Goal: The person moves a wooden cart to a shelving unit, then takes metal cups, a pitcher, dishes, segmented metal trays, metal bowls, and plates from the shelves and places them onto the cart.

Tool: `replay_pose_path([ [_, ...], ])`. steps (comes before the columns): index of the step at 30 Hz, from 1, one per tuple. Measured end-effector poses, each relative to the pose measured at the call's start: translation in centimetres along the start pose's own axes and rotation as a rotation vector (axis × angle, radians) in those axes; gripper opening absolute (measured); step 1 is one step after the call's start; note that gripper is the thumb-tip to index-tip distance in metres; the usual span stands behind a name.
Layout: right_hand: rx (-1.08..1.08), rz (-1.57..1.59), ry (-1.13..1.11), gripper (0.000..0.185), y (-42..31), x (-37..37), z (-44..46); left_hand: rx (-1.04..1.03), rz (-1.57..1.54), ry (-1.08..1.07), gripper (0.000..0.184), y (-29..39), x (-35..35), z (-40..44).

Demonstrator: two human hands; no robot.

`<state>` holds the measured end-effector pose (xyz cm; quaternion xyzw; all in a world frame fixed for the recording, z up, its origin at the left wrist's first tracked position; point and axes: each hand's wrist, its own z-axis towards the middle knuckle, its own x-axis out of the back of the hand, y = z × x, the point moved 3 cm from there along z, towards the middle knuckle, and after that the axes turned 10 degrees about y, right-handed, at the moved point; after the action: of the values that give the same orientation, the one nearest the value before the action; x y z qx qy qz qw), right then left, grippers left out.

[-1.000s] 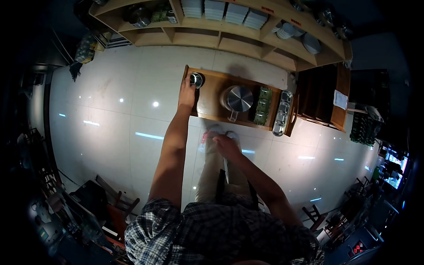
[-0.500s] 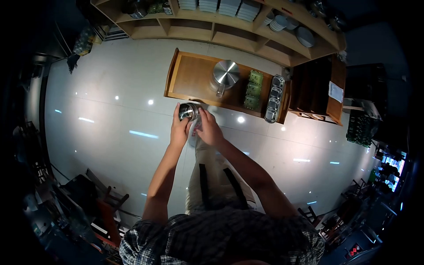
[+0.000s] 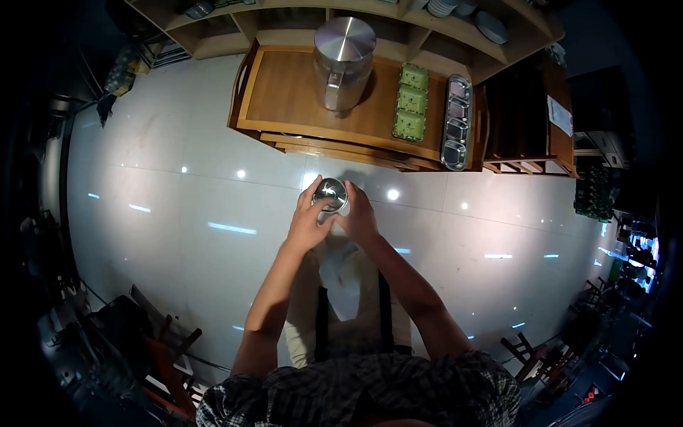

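A small round steel bowl [image 3: 330, 192] with a shiny inside is held in front of my body, above the floor. My left hand [image 3: 307, 222] grips its left side, with the thumb across the near rim. On the other side, my right hand [image 3: 360, 215] closes around the bowl, fingers along the right rim. Whether more bowls are stacked beneath it, I cannot tell. Beyond my hands, a wooden cart [image 3: 274, 96] carries a big steel-lidded clear pitcher [image 3: 344, 67], its handle facing me.
On the cart's right half stand a green three-part dish [image 3: 410, 102] and a steel tray with several compartments [image 3: 457, 121]. Wooden shelving [image 3: 284, 32] with stacked dishes lies behind. A wooden cabinet [image 3: 526, 165] adjoins the cart on the right. Chairs [image 3: 171, 349] stand at lower left.
The cart and pitcher now look larger and nearer as I have moved forward. My hands, still around the bowl, have shifted slightly right and lower in view; the bowl's inside shows more.
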<state>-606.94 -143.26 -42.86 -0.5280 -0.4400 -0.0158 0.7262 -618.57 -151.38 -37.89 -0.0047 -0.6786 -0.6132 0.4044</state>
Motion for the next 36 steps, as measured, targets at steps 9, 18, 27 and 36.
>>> replay_pose_path([
  [9, -0.075, 0.147, 0.288, 0.081, 10.4, -8.5, 0.5, -0.241, -0.142, 0.14, 0.064, -13.0, -8.0, 0.6],
  [18, 0.052, 0.346, 0.568, 0.086, 16.2, -9.2, 4.6, -0.269, 0.227, 0.437, 0.049, -21.5, -11.2, 3.2],
  [27, -0.049, -0.029, 0.649, 0.074, 15.4, -9.1, 10.6, -0.316, 0.341, 0.535, 0.046, -22.9, -10.2, 3.6],
  [36, 0.106, -0.034, 0.654, 0.059, 19.1, -9.4, 15.1, -0.258, 0.445, 0.523, 0.047, -24.7, -10.9, 4.1],
])
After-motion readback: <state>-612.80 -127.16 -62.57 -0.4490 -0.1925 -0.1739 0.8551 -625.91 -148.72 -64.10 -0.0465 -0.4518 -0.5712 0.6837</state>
